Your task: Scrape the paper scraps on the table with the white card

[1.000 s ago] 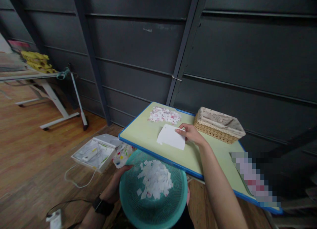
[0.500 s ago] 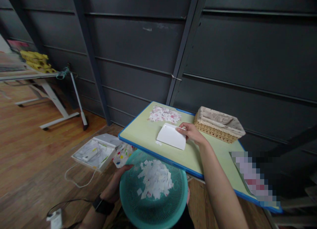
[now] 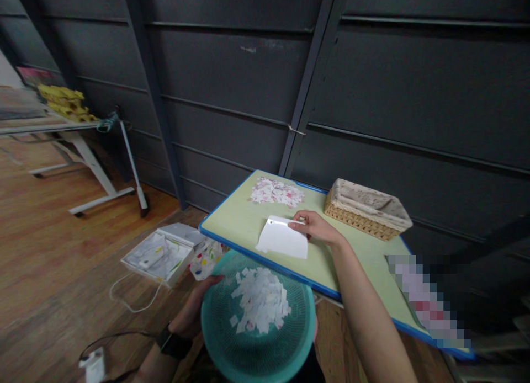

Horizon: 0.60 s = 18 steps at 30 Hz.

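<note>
My right hand (image 3: 310, 227) grips a white plastic scraper (image 3: 284, 239) by its upper right edge, with the thumb on top. The scraper's lower edge rests near the front rim of the pale green table (image 3: 232, 225), and a bit of white paper shows at its lower left corner. Below the table edge, my left hand (image 3: 201, 300) is closed on the left rim of a teal mesh basket (image 3: 256, 366); its thumb lies over the rim. A heap of small white paper pieces (image 3: 260, 297) fills the basket's middle. Farther back on the table lies a second pile of paper scraps (image 3: 276, 192).
A lined wicker basket (image 3: 364, 214) stands at the table's back right. An open white box (image 3: 159, 259) with a cable sits on the floor at left, beside a spotted bag (image 3: 207, 259). A dark panelled wall (image 3: 232, 68) closes off the back.
My right hand has drawn the scraper slightly toward the table's front edge and to the left, and tilted it. My left hand and the mesh basket have stayed nearly in place.
</note>
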Tool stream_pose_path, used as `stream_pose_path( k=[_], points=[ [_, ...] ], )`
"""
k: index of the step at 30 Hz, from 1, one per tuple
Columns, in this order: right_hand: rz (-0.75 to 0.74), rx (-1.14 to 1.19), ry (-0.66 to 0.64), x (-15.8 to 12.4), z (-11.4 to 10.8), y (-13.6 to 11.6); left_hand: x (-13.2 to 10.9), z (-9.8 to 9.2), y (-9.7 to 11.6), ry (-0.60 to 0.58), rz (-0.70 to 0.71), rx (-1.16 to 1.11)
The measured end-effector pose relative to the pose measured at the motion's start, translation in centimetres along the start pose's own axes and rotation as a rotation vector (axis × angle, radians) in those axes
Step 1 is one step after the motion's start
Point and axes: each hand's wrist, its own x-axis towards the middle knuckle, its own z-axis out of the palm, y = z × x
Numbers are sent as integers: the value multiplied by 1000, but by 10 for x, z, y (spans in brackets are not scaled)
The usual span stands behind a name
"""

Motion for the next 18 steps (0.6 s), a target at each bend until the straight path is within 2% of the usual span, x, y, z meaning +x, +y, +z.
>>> stream_pose_path(
  k=[3, 8, 11, 14, 16, 18],
  points=[
    [1, 30, 75, 1, -2, 0, 0, -1, -1, -7, 0, -1],
    [-20, 104, 370, 4, -9, 4, -1, 1, 0, -1, -41, -21],
    [-14, 205, 454, 6, -12, 5, -1, 4, 1, 35, -59, -2],
    [9, 371, 385, 9, -5, 1, 0, 5, -2, 5, -52, -15],
    [68, 422, 257, 10, 6, -4, 2, 6, -6, -24, -40, -36],
    [116, 342, 72, 10, 22, -13, 2, 8, -11, -52, -50, -52]
  ],
)
